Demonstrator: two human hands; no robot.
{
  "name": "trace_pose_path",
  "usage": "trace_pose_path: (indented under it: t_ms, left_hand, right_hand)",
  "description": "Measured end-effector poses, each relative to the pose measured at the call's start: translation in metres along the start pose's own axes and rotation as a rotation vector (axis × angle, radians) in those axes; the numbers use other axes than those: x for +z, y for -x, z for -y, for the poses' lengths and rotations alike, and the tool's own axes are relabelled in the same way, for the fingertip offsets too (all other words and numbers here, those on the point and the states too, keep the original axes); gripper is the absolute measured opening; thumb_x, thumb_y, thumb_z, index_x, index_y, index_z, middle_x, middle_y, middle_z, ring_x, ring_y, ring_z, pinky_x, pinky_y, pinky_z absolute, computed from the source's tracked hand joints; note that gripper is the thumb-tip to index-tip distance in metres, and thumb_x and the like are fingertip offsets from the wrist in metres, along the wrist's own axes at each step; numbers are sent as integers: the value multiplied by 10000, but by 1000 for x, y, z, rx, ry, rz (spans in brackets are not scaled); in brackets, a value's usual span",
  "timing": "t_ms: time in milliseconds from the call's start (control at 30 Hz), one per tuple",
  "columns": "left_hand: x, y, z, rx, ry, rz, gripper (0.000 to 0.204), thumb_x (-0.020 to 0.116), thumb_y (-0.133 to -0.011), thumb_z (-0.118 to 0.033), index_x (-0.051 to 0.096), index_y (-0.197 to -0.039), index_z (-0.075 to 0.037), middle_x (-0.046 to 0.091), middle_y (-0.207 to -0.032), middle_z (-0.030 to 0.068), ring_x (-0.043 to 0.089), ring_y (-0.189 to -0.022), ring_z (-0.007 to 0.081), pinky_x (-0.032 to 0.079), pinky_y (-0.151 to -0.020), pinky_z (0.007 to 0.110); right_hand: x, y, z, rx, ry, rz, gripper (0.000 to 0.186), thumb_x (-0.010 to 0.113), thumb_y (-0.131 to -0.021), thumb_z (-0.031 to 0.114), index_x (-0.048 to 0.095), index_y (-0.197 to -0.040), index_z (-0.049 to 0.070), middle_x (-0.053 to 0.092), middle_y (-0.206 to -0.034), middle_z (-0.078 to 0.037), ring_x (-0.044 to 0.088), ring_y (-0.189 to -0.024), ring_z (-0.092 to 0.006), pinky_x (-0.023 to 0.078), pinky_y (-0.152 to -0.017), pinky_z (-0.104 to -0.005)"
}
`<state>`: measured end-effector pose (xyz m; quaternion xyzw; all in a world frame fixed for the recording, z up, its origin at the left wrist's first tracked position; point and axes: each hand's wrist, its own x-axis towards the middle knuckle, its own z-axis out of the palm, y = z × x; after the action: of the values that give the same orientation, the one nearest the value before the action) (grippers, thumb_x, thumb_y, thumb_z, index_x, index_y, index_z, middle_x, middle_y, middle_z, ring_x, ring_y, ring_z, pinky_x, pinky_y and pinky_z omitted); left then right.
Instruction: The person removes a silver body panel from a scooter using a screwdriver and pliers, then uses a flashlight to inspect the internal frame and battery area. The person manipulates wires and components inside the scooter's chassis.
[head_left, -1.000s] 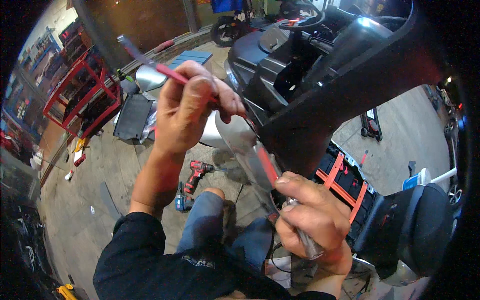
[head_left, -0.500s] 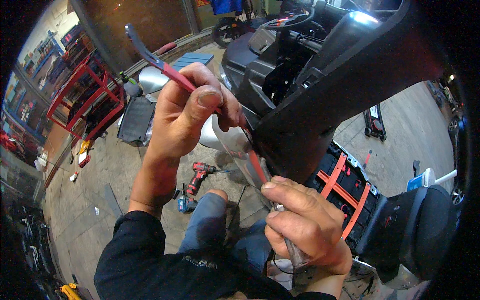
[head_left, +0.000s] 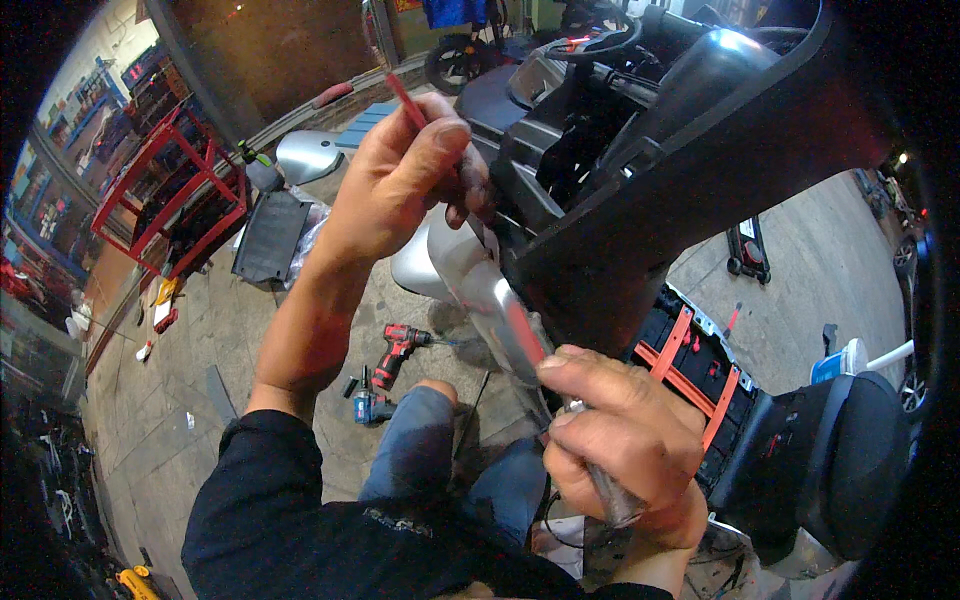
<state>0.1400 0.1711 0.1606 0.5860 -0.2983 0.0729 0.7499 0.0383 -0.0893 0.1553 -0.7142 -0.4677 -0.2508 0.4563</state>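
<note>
**Silver panel, slanting between 2 occupied hands**

Item 1. Left hand (head_left: 420,170): fingers curled in a pinch, thumb pressed on a slim red tool (head_left: 405,100), no gap showing. The tool's metal end, blurred, points up and slightly left of these fingers. The lower fingertips sit at the black panel's edge; contact cannot be told.

Item 2. Right hand (head_left: 625,430): fingers wrapped tightly about a grey tool (head_left: 614,500), whose rounded butt juts out below the fist. A red strip (head_left: 522,328) runs up-left from the thumb; tool part or reflection, cannot tell.

Item 3. Silver panel (head_left: 465,268): glossy, curved, 1 piece as far as visible. Lies just below the left fingers and up-left of the right fingers. Long axis slants from the left fingertips down to the right thumb. Upper end nearer the left hand, lower end nearer the right.

Item 4. Black panel (head_left: 620,220): broad, right of the left fingers and above the right fingers; its near edge borders the silver panel.

Item 5. On the floor (head_left: 300,440), below the left fingers and left of the right: 1 red drill (head_left: 398,352), 1 blue power tool (head_left: 370,406).
</note>
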Motion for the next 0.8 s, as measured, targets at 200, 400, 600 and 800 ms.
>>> trace_pose_path:
  t_ms: [200, 400, 600, 800]
  left_hand:
    - [6, -8, -9, 28, -208, 42, 230, 573, -1019, -282, 512, -999, -61, 635, -738, 70, 617, -586, 141, 481, -517, 256]
    - [11, -9, -14, 29, -241, 80, 236, 581, -1015, -291, 524, -987, -63, 639, -737, 62, 609, -576, 129, 481, -520, 258]
    - [11, -7, -14, 34, -214, 65, 223, 572, -1019, -292, 532, -986, -75, 640, -742, 59, 637, -614, 136, 495, -538, 263]
    - [8, -10, -11, 12, -141, 57, 180, 555, -1027, -261, 518, -1018, -84, 646, -761, 65, 648, -643, 152, 497, -541, 264]
  right_hand:
    - [-5, -8, -1, 24, -36, -13, 304, 680, -693, -71, 557, -938, 60, 714, -980, -215, 732, -929, -352, 593, -795, -404]
    - [-14, -10, -6, 175, -125, -54, 240, 625, -720, -91, 568, -910, 45, 709, -1034, -233, 712, -966, -300, 558, -858, -376]
    - [-28, 6, 2, 72, -196, -130, 277, 622, -768, -37, 472, -976, 67, 675, -961, -242, 692, -946, -345, 551, -893, -480]
    - [-10, 38, -8, 118, -250, -365, 186, 688, -833, 47, 587, -985, 81, 709, -922, -259, 725, -907, -358, 583, -809, -423]
